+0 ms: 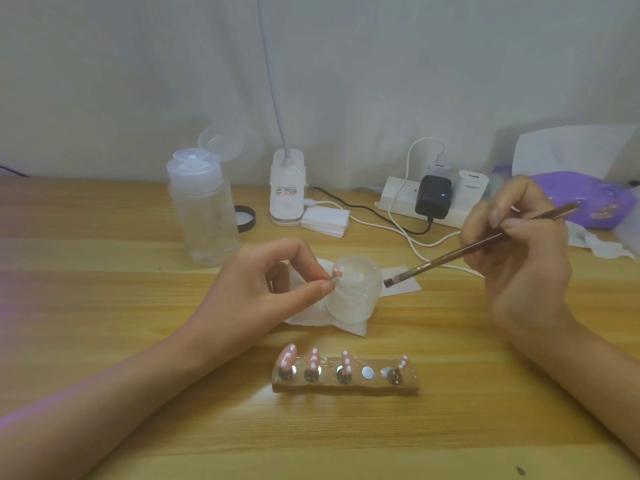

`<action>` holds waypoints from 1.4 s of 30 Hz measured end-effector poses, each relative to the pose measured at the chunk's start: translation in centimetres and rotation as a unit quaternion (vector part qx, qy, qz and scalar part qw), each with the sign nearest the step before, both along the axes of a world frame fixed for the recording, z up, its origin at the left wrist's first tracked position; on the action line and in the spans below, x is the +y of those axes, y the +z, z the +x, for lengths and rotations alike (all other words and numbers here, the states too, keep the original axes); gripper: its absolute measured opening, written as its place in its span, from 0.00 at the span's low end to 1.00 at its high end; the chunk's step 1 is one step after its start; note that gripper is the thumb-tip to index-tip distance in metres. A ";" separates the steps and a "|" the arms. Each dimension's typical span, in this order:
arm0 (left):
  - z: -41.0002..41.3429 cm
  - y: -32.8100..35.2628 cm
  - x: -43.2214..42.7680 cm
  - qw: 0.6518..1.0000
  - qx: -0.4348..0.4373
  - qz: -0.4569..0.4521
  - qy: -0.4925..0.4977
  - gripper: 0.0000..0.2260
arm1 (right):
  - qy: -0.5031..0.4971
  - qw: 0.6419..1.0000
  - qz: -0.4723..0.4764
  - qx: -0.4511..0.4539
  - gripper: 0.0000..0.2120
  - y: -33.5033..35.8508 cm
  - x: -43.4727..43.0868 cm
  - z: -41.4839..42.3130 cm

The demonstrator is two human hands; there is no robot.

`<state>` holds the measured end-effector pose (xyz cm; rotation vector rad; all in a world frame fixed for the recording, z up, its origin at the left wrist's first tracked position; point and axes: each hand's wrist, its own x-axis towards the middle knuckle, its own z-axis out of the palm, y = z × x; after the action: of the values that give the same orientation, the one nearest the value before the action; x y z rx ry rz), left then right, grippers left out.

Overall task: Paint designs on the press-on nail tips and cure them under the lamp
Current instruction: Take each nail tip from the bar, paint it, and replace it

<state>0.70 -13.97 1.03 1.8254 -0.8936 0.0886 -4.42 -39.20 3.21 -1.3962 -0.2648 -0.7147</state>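
- Thumb and forefinger of the left hand (263,282) are pinching a small pink nail tip (337,273) by its base; the other fingers are curling loosely behind; the tip is sitting just over the near rim of a frosted jar (353,292).
- The right hand (519,244) is gripping a brown brush (467,249) around the middle of its handle, fingers curling round it like a pen; the bristle end is pointing left and down, hovering just beside the jar's right edge and apart from the held tip.
- The jar is standing on a crumpled tissue (346,325) in the middle of the wooden table (138,323); a white card (401,284) is lying just right of it, under the bristles.
- A long holder (346,388) is lying on the table nearer the person, between the two forearms; four pink nail tips (313,358) with white dots are standing on it on little pegs; the fourth spot from the left is showing only a bare metal disc (367,372).
- A clear bottle (204,216) is standing at the back left with its flip cap hanging open; a black ring lid (246,218) is lying just beside it.
- A white desk lamp (287,188) is standing at the back centre, its neck rising out of view; a stack of white pads (325,220) is lying against its right side.
- A power strip (401,199) with a black adapter (433,195) is lying along the wall; a purple object (588,199) is sitting at the far right behind the right hand, too blurred to tell apart.
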 end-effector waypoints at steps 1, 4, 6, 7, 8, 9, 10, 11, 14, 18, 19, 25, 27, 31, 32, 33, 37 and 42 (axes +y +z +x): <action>0.0 0.0 0.0 1.000 -0.001 0.002 0.000 0.07 | -0.003 1.000 0.011 0.008 0.05 0.0 -0.1 0.1; 0.1 -0.1 0.0 1.000 -0.005 0.007 0.000 0.06 | 0.014 0.995 0.081 0.054 0.06 -0.3 0.3 0.3; 0.1 -0.1 0.0 1.000 -0.002 0.003 0.002 0.06 | 0.022 0.985 0.131 0.107 0.11 -0.7 0.9 0.4; 0.2 -0.1 0.0 1.000 0.002 -0.002 0.002 0.06 | 0.024 0.980 0.145 0.135 0.12 -0.9 1.2 0.5; 0.2 -0.1 0.0 1.000 0.006 -0.006 0.003 0.06 | 0.028 0.976 0.149 0.159 0.11 -1.2 1.5 0.4; 0.2 -0.1 0.0 1.000 0.007 -0.009 0.004 0.06 | 0.034 0.973 0.146 0.178 0.10 -1.4 1.8 0.4; 0.2 -0.1 0.0 1.000 0.007 -0.011 0.004 0.06 | 0.040 0.970 0.140 0.192 0.11 -1.5 1.9 0.3; 0.2 -0.1 0.0 1.000 0.005 -0.012 0.004 0.06 | 0.044 0.969 0.136 0.200 0.11 -1.5 2.0 0.3; 0.2 -0.1 0.0 1.000 -0.001 -0.011 0.002 0.06 | 0.044 0.969 0.132 0.205 0.12 -1.5 2.0 0.2; 0.2 -0.2 0.0 1.000 -0.018 -0.006 -0.003 0.05 | 0.053 0.970 0.120 0.205 0.12 -1.5 2.2 0.2; 0.2 -0.2 0.0 1.000 -0.018 -0.007 -0.003 0.05 | 0.054 0.971 0.114 0.205 0.12 -1.5 2.3 0.2; 0.1 0.0 -0.1 1.000 -0.019 -0.007 0.000 0.06 | 0.019 0.974 0.115 0.194 0.11 -1.3 2.4 0.0; 0.0 0.0 -0.1 1.000 -0.020 -0.008 0.001 0.06 | 0.035 0.975 0.122 0.180 0.11 -1.2 2.4 0.0; 0.0 0.0 -0.1 1.000 -0.024 -0.006 0.003 0.06 | 0.055 0.977 0.099 0.181 0.12 -1.2 2.6 -0.1; 0.0 0.0 -0.1 1.000 -0.024 -0.005 0.003 0.06 | 0.045 0.977 0.097 0.186 0.12 -1.3 2.5 -0.1; 0.0 0.0 -0.1 1.000 -0.025 -0.003 0.003 0.06 | 0.033 0.976 0.098 0.190 0.12 -1.4 2.3 -0.1; 0.0 0.0 0.0 0.999 -0.036 0.010 0.000 0.06 | 0.036 0.978 0.113 0.170 0.11 -1.3 2.3 -0.1; -0.1 0.1 -0.1 0.999 -0.031 0.009 0.004 0.06 | 0.046 0.982 0.084 0.161 0.13 -1.2 2.6 -0.3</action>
<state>0.60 -14.10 1.16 1.8515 -0.9324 0.1435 -4.68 -36.61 1.97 -1.3064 -0.0136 -0.4157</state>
